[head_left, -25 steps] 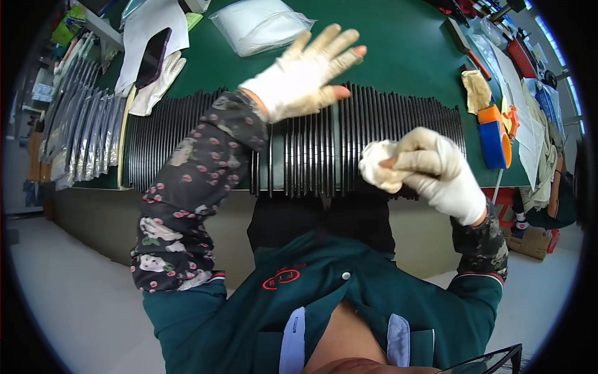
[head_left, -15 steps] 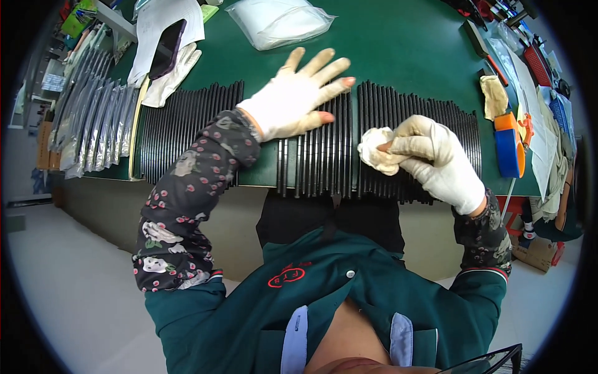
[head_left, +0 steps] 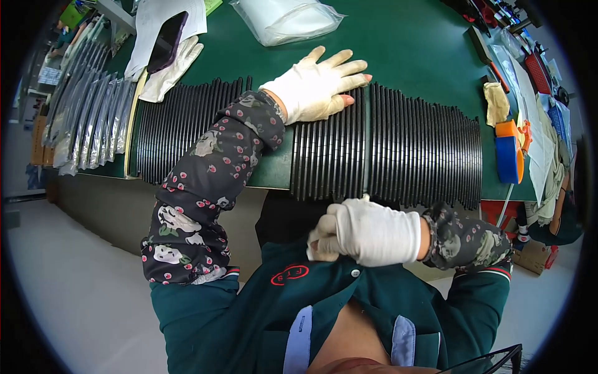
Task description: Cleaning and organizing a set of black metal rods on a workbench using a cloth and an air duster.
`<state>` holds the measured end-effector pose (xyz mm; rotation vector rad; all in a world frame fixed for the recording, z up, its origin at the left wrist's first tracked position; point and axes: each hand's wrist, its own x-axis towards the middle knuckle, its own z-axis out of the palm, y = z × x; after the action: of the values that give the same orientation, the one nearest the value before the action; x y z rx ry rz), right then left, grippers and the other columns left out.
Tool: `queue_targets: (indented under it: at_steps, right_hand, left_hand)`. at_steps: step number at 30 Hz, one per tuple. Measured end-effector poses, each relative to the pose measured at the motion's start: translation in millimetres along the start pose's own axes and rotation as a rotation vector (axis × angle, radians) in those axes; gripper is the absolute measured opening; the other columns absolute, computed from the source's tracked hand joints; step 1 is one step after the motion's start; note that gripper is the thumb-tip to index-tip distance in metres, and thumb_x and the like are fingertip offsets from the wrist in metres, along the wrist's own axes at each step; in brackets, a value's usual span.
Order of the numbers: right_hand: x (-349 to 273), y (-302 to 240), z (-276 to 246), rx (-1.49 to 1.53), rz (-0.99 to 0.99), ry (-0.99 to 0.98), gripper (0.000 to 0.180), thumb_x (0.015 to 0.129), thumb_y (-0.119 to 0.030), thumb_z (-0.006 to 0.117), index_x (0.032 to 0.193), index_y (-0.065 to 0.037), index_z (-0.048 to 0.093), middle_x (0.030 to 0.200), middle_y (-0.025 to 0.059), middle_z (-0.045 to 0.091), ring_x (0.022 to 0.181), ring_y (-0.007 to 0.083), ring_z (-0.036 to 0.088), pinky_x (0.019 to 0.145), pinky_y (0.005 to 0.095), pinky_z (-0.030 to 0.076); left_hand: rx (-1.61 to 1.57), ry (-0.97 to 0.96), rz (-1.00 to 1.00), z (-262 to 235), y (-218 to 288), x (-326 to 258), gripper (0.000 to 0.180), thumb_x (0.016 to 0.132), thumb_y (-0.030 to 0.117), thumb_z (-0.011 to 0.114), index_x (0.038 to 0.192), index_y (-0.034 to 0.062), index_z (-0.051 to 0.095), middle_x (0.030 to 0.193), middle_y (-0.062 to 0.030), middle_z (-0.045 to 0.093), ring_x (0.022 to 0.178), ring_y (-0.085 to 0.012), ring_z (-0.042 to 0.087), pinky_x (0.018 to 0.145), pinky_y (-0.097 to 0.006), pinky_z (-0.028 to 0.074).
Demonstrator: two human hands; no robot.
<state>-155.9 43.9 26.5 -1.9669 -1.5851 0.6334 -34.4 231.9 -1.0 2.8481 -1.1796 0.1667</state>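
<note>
Since the earlier frame, the right hand [head_left: 374,232] has moved off the rods [head_left: 327,156] to a place in front of the jacket [head_left: 268,318]. The left hand [head_left: 321,86] has shifted right, and the pair of rods that lay apart has closed up against the middle group.

Nearest is the dark green jacket. Over it, clear of the desk [head_left: 398,50], is the gloved right hand; its grip is closed, fingers curled in on the cloth [head_left: 313,250], of which only a pale edge shows.

Beyond, the black rods lie side by side in three groups, their near ends at the desk's front edge. A wide gap parts the left group from the middle one, and a narrow gap parts that from the right one.

The gloved left hand lies palm down over the far ends of the middle group, its grip spread wide and holding nothing, thumb and one fingertip bare.

To the left of the rods are bagged pieces [head_left: 93,124]; to the right, blue tape [head_left: 506,156] and orange tape [head_left: 519,162] stand together, with a cream rag [head_left: 496,105] behind.

Farther back, a phone [head_left: 167,42] lies over a glove [head_left: 171,78] and paper [head_left: 140,53]. Farthest is a clear bag [head_left: 286,22] with white contents.
</note>
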Motion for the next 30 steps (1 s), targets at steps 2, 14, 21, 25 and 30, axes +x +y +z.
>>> queue_targets:
  at_steps: [2,14,21,25,30]
  right_hand:
    - [12,-11,-35,0.187,-0.106,0.197,0.022,0.083,-0.002,0.061,0.105,-0.003,0.064,0.087,0.0149,0.063,0.083,0.0289,0.064,0.073,0.0354,0.051]
    - [42,4,-21,0.117,-0.295,0.464,0.022,0.072,-0.008,0.061,0.093,-0.008,0.061,0.083,0.0095,0.056,0.079,0.0275,0.058,0.067,0.0397,0.047]
    - [21,-6,-1,-0.194,-0.196,-0.134,0.012,0.082,-0.015,0.058,0.091,-0.007,0.062,0.086,0.0085,0.059,0.075,0.0256,0.061,0.062,0.0374,0.05]
    - [30,8,-36,-0.17,-0.11,0.337,0.02,0.081,-0.014,0.059,0.098,-0.005,0.065,0.083,0.0109,0.06,0.073,0.0275,0.06,0.066,0.0353,0.05]
    - [23,7,-13,0.372,0.152,0.201,0.021,0.079,-0.01,0.059,0.099,-0.006,0.064,0.087,0.0093,0.062,0.074,0.0291,0.06,0.064,0.0374,0.049]
  left_hand:
    - [0.003,0.002,-0.002,-1,-1,0,0.053,0.092,0.026,0.052,0.143,0.017,0.038,0.149,-0.0053,0.034,0.141,-0.026,0.026,0.114,-0.051,0.022]
    - [-0.002,0.021,-0.018,4,-2,1,0.052,0.093,0.028,0.051,0.142,0.017,0.039,0.149,-0.0048,0.034,0.141,-0.0265,0.026,0.113,-0.052,0.023]
    - [0.008,0.027,-0.016,5,0,3,0.05,0.093,0.03,0.05,0.14,0.0179,0.041,0.149,-0.0039,0.035,0.14,-0.0264,0.028,0.113,-0.052,0.024]
    - [0.0,0.028,-0.022,9,-4,-2,0.049,0.093,0.03,0.051,0.14,0.0181,0.041,0.149,-0.0038,0.035,0.14,-0.0263,0.028,0.113,-0.051,0.024]
    - [0.022,0.049,-0.009,6,-4,-2,0.049,0.094,0.033,0.048,0.14,0.02,0.041,0.149,-0.0036,0.036,0.14,-0.0266,0.027,0.112,-0.052,0.024]
